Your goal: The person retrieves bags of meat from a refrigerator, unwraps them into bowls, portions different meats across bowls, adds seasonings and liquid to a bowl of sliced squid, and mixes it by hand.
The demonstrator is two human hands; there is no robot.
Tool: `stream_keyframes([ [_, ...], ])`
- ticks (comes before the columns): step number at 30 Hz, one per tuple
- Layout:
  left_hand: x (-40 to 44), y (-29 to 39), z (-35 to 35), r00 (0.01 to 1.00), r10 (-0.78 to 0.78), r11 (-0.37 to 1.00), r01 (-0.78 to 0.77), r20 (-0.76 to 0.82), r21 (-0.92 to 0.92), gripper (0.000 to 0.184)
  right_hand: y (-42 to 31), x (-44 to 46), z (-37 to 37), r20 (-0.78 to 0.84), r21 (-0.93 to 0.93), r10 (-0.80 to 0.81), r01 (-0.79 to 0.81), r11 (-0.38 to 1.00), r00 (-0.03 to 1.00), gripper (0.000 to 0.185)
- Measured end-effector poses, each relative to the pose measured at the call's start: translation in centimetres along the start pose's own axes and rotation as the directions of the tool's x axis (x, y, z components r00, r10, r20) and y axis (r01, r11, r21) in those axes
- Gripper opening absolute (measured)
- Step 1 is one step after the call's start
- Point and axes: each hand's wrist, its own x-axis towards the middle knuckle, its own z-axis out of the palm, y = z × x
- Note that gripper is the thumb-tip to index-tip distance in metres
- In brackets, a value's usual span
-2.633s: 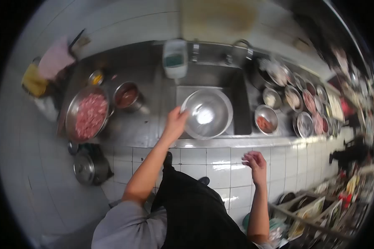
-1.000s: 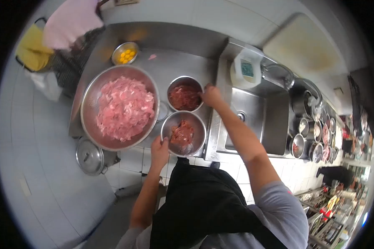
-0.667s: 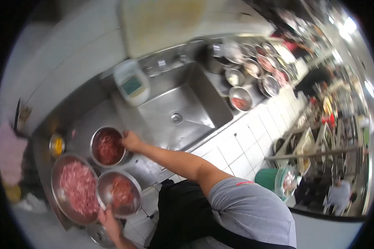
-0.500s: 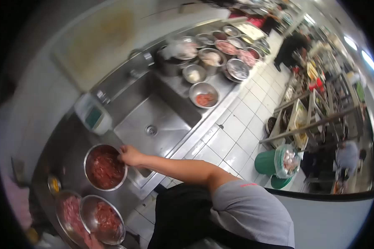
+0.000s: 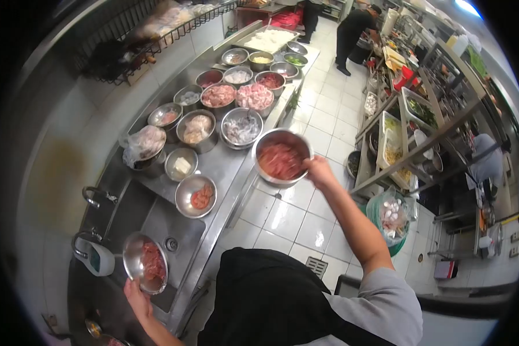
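My right hand [image 5: 319,172] is closed on the rim of a metal bowl [image 5: 266,177] of red raw meat strips [image 5: 282,162], held up over the floor beside the counter. My left hand [image 5: 137,298] grips the lower edge of a smaller metal bowl [image 5: 132,262], tilted above the sink [image 5: 181,226]. Pieces of raw meat [image 5: 153,261] lie inside this second bowl. On the counter between the two stands a steel bowl [image 5: 184,189] with orange-red slices [image 5: 202,197].
Several bowls and pots of meat and other food crowd the steel counter [image 5: 228,173], with a tray of white food [image 5: 265,40] at its far end. A shelf rack [image 5: 418,147] and a green bin [image 5: 399,245] stand right. A person in black [image 5: 352,34] is ahead.
My right hand has lifted its bowl off the counter and carried it right and forward. My left hand has brought its bowl up over the sink. The view has turned right.
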Motion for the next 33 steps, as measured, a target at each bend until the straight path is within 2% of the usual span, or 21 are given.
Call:
stream_keyframes([
  [1,0.8,0.1,2.1,1.000,-0.026,0.999,0.026,0.014,0.033,0.027,-1.3,3.0,-1.7,-0.062,-0.075,-0.057,0.052,0.996,0.996,0.001],
  [2,1.7,0.1,4.3,0.998,-0.054,0.996,0.052,0.028,0.068,0.026,-3.6,5.1,-2.2,-0.096,-0.006,-0.074,0.073,0.997,0.993,0.004],
  [3,2.6,0.0,6.9,0.997,-0.068,0.994,0.072,-0.045,0.079,0.021,-6.4,6.5,-2.0,-0.100,-0.028,-0.093,0.091,0.996,0.991,0.009],
  [4,3.7,-0.5,8.5,0.997,-0.064,0.995,0.068,-0.052,0.080,0.021,-8.5,8.7,-1.8,-0.141,-0.048,-0.124,0.118,0.992,0.982,0.006],
  [6,7.5,-1.9,12.0,0.999,-0.049,0.994,0.051,-0.024,0.094,0.018,-10.9,15.7,-1.7,-0.114,0.101,-0.106,0.118,0.988,0.988,0.010],
  [7,10.0,-3.3,13.4,0.996,-0.032,0.993,0.041,-0.084,0.107,0.015,-12.9,17.4,-0.4,-0.077,0.198,-0.105,0.118,0.973,0.991,0.011],
  [9,13.5,-2.4,18.1,0.994,-0.069,0.987,0.056,0.087,0.149,0.016,-14.7,24.1,1.0,-0.103,0.326,-0.063,0.093,0.941,0.993,0.005],
  [10,15.2,-2.1,20.2,0.980,-0.082,0.982,0.049,0.181,0.184,0.019,-16.9,25.3,2.9,-0.141,0.301,-0.041,0.082,0.950,0.989,0.006],
  [11,16.5,-1.7,23.2,0.981,-0.023,0.990,-0.005,0.195,0.143,0.013,-17.6,27.9,3.7,-0.093,0.306,-0.048,0.074,0.949,0.995,0.006],
  [15,19.3,1.6,33.7,0.981,0.029,0.998,-0.038,0.193,0.045,0.016,-20.6,36.1,7.8,0.020,0.255,-0.079,0.071,0.964,0.997,0.005],
  [18,21.0,2.0,37.7,0.997,0.022,0.990,-0.032,0.070,0.138,0.021,-21.2,41.4,11.8,0.015,0.201,-0.070,0.066,0.977,0.997,0.004],
  [20,20.9,2.3,40.2,1.000,0.014,0.986,-0.018,0.023,0.165,0.023,-20.7,45.8,14.5,0.077,0.163,-0.080,0.067,0.984,0.994,0.004],
  [24,19.1,3.0,47.7,0.999,0.013,0.999,-0.012,-0.029,0.041,0.019,-19.1,54.3,20.8,0.158,0.121,-0.057,0.038,0.992,0.986,0.008],
  [26,18.2,2.7,51.2,0.983,-0.032,0.999,0.025,-0.183,-0.037,0.017,-17.6,57.8,23.7,0.350,0.090,-0.044,0.013,0.996,0.936,0.005],
  [27,18.3,1.4,51.4,0.979,0.010,1.000,-0.015,-0.201,-0.022,0.018,-16.1,59.9,25.6,0.329,0.005,-0.124,0.130,0.992,0.936,0.006],
  [28,18.4,-0.1,51.9,0.970,0.011,0.999,-0.019,-0.242,-0.032,0.018,-15.0,62.2,27.0,0.368,-0.002,-0.112,0.121,0.993,0.923,0.006],
  [30,17.6,-1.2,54.6,0.868,-0.072,0.995,0.027,-0.492,-0.098,0.017,-12.9,63.5,28.6,0.419,0.020,0.019,-0.030,0.999,0.908,0.007],
  [31,17.0,-0.7,56.7,0.880,-0.081,0.988,0.009,-0.467,-0.154,0.015,-11.5,64.8,29.8,0.411,-0.048,-0.021,0.045,0.998,0.912,0.009],
  [33,16.0,-1.3,58.7,0.847,-0.079,0.988,-0.003,-0.526,-0.154,0.014,-10.9,64.6,30.2,0.419,-0.026,0.024,-0.015,1.000,0.908,0.008],
])
